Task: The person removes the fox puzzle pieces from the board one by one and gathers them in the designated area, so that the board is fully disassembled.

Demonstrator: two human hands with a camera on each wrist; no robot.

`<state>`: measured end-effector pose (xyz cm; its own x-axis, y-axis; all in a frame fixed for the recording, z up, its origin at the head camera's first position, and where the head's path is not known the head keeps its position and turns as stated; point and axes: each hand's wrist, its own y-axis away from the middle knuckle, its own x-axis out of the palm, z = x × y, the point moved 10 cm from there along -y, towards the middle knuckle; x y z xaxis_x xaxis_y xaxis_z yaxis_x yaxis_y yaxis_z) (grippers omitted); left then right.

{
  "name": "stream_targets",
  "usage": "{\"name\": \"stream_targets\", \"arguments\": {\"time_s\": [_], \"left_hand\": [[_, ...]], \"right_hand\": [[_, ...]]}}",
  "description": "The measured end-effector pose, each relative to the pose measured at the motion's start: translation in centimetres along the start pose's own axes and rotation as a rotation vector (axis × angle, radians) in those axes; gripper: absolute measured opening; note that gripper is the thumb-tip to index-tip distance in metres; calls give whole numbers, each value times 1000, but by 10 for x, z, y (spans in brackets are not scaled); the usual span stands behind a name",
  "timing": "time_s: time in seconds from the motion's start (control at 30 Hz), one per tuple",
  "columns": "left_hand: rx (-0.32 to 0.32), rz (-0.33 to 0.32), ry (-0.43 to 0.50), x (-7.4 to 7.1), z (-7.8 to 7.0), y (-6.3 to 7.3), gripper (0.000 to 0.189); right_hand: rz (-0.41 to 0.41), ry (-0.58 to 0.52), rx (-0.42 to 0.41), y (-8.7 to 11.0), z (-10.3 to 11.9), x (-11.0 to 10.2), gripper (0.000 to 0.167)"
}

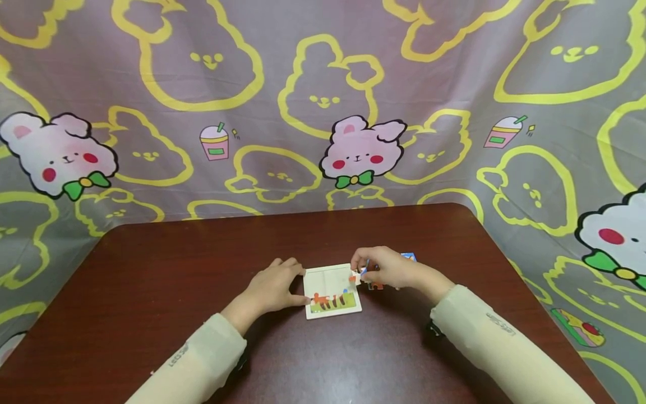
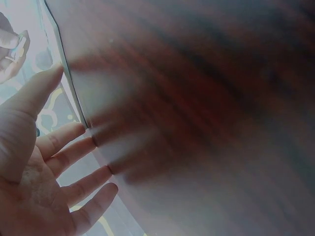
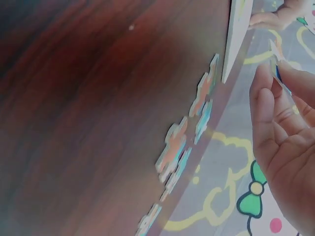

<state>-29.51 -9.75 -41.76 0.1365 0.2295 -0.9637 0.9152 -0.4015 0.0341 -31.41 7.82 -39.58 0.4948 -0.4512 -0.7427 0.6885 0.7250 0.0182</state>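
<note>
Head view: piece (image 1: 356, 278) pinched at right edge of the board (image 1: 330, 280)

The right hand (image 1: 387, 267) grips the piece; whether it touches the board is unclear. The left hand (image 1: 272, 287), fingers extended, touches the board's left edge. Best brace there, match the piece to the filled near strip (image 1: 335, 303), then lower it flat without forcing. Loose pieces (image 3: 173, 147) lie right of the board, on the table (image 1: 202, 258).

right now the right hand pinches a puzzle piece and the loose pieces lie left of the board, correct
No, the loose pieces lie right of the board, as the head view shows; the right hand does pinch a puzzle piece.
</note>
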Motion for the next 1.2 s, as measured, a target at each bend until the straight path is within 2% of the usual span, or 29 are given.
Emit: {"name": "stream_targets", "arguments": {"time_s": [0.23, 0.53, 0.77, 1.2], "left_hand": [[1, -5, -4, -2, -1, -1, 59], [5, 8, -9, -2, -2, -3, 62], [2, 11, -16, -3, -1, -2, 62], [2, 8, -18, 1, 1, -1, 63]], "right_hand": [[-51, -9, 7, 17, -14, -12, 18], [-135, 39, 89, 45, -33, -38, 18], [-141, -12, 115, 62, -44, -48, 19], [-144, -44, 147, 75, -64, -52, 18]]}}
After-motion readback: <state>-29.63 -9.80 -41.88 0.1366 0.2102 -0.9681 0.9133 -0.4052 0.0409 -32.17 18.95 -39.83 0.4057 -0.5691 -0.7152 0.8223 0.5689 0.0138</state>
